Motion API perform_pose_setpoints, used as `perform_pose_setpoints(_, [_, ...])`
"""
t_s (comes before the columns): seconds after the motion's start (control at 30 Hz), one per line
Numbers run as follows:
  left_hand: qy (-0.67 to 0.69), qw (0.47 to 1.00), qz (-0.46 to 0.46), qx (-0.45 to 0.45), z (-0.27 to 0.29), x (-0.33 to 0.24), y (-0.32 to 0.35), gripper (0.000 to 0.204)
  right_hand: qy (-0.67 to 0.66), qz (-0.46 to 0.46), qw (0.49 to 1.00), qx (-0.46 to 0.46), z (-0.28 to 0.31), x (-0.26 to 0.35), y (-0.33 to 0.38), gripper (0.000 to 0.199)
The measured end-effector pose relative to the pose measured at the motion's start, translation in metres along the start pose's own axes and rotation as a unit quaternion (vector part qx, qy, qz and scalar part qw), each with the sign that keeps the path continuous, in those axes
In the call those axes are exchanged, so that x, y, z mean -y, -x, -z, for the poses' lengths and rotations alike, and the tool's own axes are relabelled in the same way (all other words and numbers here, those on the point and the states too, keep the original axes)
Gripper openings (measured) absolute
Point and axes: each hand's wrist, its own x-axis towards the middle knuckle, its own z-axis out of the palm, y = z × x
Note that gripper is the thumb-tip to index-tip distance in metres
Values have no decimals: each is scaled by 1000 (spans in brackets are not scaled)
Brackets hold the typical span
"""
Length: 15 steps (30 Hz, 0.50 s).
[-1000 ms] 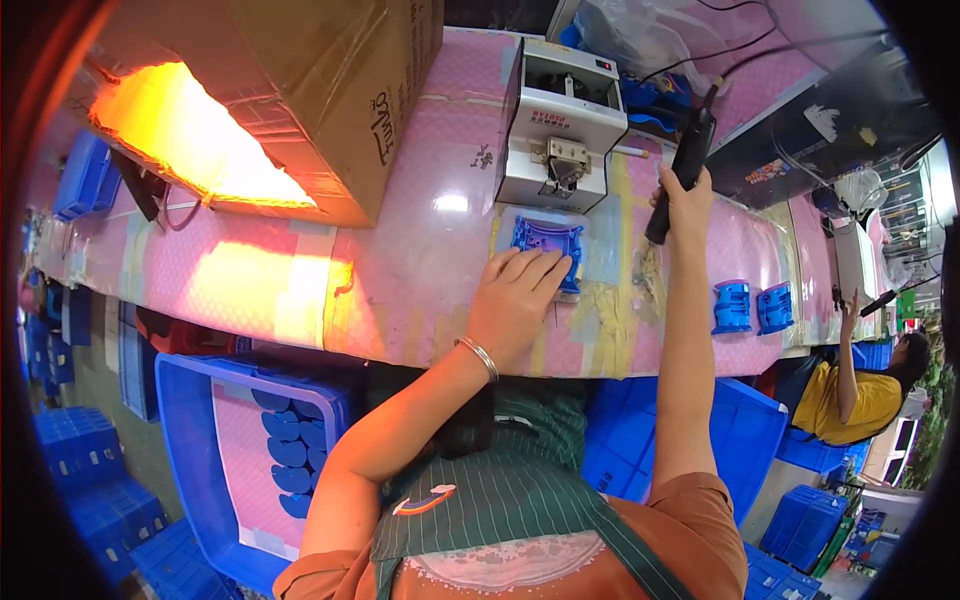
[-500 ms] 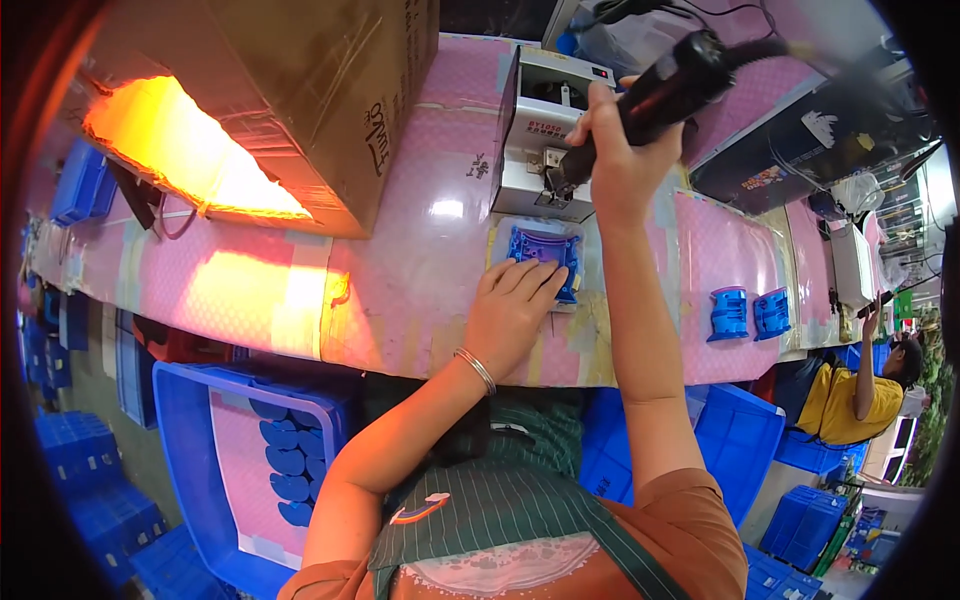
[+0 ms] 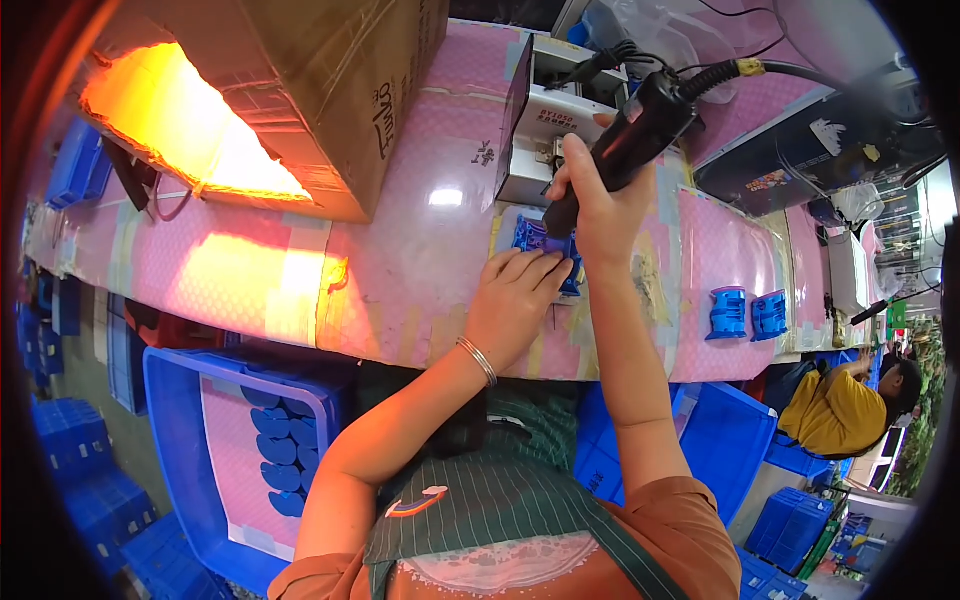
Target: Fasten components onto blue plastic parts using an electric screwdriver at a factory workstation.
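Note:
A black corded electric screwdriver [image 3: 648,128] is in my right hand [image 3: 608,222], its fingers wrapped round the body. The tool slants down to the left, its lower end over a blue plastic housing [image 3: 530,232] on the bench. Whether its bit touches the housing is hidden. My left hand [image 3: 508,305] lies on the near part of the housing, fingers together, holding it against the bench. Just behind the housing stands a white screw feeder [image 3: 524,165], partly covered by my right hand and the tool.
Two blue housings [image 3: 728,313] stand to the right on the pink-covered bench [image 3: 400,250]. A cardboard box [image 3: 310,90] with a glowing opening is at the left. Below the bench edge, a blue crate [image 3: 165,430] holds several dark blue pieces. A person in yellow [image 3: 835,410] sits far right.
My right hand has brought the screwdriver down and nearer, from the screw feeder to over the blue housing. My left hand stays on the housing. The person at far right has lowered an arm.

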Motion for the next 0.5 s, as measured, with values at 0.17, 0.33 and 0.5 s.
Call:
perform_pose_setpoints(0.17, [-14, 1000, -3, 0, 0, -1, 1, 36, -5, 7, 1000, 6, -2, -5, 14, 36])
perform_pose_setpoints(0.33, [-18, 1000, 2, 6, -2, 1, 3, 33, 13, 61, 997, 37, 6, -26, 22, 33])
perform_pose_setpoints(0.5, [-15, 1000, -2, 2, 0, 0, 0, 32, -4, 82, 996, 36, 6, -24, 24, 34])
